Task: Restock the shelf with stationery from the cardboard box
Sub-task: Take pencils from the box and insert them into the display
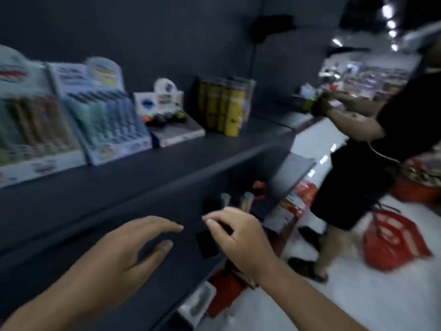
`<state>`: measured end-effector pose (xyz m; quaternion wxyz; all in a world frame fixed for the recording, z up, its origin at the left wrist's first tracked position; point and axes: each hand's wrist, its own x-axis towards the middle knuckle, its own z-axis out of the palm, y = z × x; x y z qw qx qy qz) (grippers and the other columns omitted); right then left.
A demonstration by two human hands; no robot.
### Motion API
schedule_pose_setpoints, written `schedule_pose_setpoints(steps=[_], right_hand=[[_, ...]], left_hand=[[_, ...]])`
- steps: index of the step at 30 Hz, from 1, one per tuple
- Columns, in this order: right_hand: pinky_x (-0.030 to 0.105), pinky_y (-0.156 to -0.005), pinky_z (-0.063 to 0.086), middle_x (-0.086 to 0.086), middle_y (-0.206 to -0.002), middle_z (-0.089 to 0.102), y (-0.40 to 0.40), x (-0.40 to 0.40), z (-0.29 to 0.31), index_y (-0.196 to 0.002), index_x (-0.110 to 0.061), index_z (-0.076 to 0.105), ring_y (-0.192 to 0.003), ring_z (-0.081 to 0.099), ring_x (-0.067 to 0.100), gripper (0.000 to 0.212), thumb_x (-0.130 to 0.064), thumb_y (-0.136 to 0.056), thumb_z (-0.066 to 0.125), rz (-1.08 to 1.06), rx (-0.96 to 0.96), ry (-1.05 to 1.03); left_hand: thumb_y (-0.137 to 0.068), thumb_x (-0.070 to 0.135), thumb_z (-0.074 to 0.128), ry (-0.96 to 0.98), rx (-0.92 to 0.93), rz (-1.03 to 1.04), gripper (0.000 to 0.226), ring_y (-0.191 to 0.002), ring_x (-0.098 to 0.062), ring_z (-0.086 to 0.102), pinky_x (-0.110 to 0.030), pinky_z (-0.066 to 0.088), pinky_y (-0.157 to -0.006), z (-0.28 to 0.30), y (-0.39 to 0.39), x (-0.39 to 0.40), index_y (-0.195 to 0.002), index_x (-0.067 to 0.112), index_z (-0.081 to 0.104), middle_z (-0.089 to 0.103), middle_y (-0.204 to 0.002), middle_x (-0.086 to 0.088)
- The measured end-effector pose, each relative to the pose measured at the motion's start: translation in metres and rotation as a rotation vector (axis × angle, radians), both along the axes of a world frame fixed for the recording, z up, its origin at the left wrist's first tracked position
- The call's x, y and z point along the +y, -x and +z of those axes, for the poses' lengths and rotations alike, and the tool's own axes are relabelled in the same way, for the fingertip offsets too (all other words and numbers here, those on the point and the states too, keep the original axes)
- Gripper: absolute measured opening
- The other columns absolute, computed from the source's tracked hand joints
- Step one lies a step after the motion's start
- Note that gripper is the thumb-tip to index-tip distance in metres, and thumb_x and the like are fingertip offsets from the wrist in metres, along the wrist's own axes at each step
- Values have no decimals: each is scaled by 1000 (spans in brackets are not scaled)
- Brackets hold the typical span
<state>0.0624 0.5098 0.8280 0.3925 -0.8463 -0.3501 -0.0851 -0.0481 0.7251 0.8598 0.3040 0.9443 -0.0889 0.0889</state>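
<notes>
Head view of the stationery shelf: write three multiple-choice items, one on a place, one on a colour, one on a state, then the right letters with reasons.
1. Where do the yellow tubes stand?
A. on the top shelf, right of the pen display boxes
B. in the basket
C. on the floor

2. What colour is the basket on the floor?
A. blue
B. red
C. green

3. How is the left hand?
A. gripping a box
B. fist
C. open, holding nothing

A: they stand upright on the shelf. B: its mesh is red. C: the fingers are spread and empty.
</notes>
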Motion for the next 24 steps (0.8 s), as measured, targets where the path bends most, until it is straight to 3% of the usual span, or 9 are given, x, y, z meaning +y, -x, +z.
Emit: schedule_pose_setpoints(steps=[5,7,9,11,12,15,18,24], right_hand=[[6,-76,38,-17,-93,64,85,-199,-85,-102,-30,72,-89,57,-1,19,-33,-97,54,-333,198,151],[12,-80,41,-16,-98,63,123,-271,-116,-102,-31,71,-92,56,1,22,-36,-95,51,-466,341,235],[23,-82,46,-10,-99,65,163,-336,-148,-96,-28,71,-93,59,8,24,-35,-92,48,-592,509,295],[33,-81,51,-4,-93,65,206,-390,-174,-86,-25,68,-88,61,16,21,-26,-92,48,-723,652,317],[32,-79,51,-2,-94,66,225,-413,-187,-90,-22,68,-89,62,18,20,-24,-93,48,-787,710,307],[13,-74,42,-11,-111,62,275,-467,-220,-116,-21,65,-97,60,12,23,-25,-97,53,-995,863,224],[19,-91,42,-4,-127,60,303,-507,-258,-121,-22,65,-110,58,13,27,-29,-97,56,-1131,994,166],[24,-96,44,-7,-133,53,283,-571,-316,-128,-30,57,-118,52,10,31,-34,-98,54,-1261,1225,206]], left_hand=[[-97,42,52,-14,86,-180,30,-110,15,47,-2,39,-81,-70,-19,-182,-127,47,53,50,-122,35],[-97,39,55,-35,124,-272,30,-110,6,52,-8,41,-85,-103,-23,-256,-128,39,56,52,-125,27],[-97,38,55,-81,187,-376,32,-114,-5,55,-24,45,-93,-136,-22,-327,-128,34,57,54,-128,20],[-97,38,54,-156,249,-507,33,-119,-8,53,-27,43,-96,-164,-18,-392,-129,34,56,53,-131,16],[-97,39,54,-190,281,-569,33,-120,-8,52,-26,41,-97,-176,-15,-421,-130,34,55,52,-133,15],[-98,38,52,-252,378,-744,35,-117,-11,53,-27,42,-96,-208,-9,-500,-133,33,53,51,-135,11],[-99,37,50,-300,480,-867,34,-114,-12,55,-27,45,-90,-239,-14,-571,-132,32,54,52,-134,9],[-99,32,48,-444,685,-930,30,-108,-21,58,-31,48,-83,-328,-51,-673,-125,24,59,58,-126,-2]])
